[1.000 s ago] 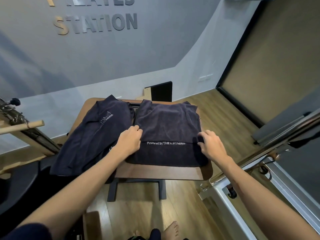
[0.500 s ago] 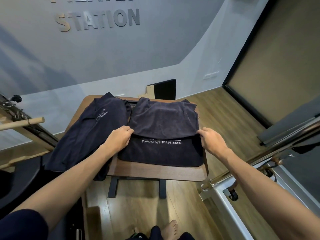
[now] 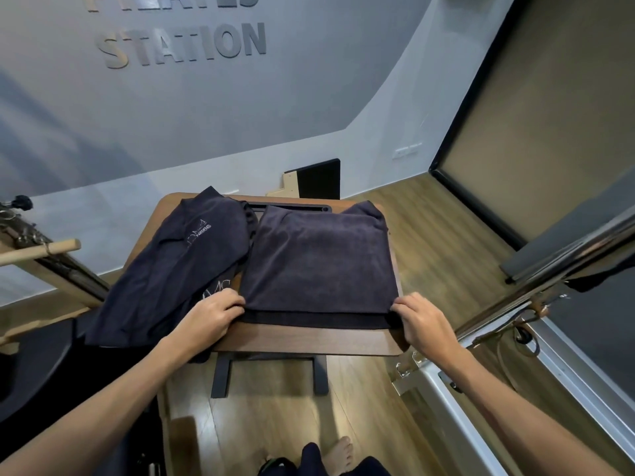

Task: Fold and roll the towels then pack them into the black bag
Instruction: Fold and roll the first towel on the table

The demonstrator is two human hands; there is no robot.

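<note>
A bare foot (image 3: 338,453) is seen on the wood-plank floor (image 3: 281,417) at the bottom of the frame, below two forearms reaching forward to a small walnut-topped table (image 3: 309,341). The left hand (image 3: 209,316) and the right hand (image 3: 424,321) are held well apart, each pinching one near corner of the folded dark towel (image 3: 319,266), the fingers curled over the upper layer at the towel's front edge. That upper layer is laid almost flush over a lower layer, of which a narrow strip is left showing along the near side.

The step in hand is judged to be the folding: a fold in half is being squared off, and no rolling is yet evident. What the next move calls for, by this reading, is that the edges be aligned and pressed flat, after which the towel would be folded narrower or rolled from one end, with steady tension kept so that the roll is not loosened.

Just beside it on the left, a second dark towel (image 3: 171,273) with pale lettering is draped unfolded over the table's left edge, part of it hanging toward the floor. The black bag is not clearly identified anywhere in view.

Behind the table, a black panel (image 3: 318,180) is propped against the grey wall, where raised letters reading STATION (image 3: 185,46) are mounted.
</note>
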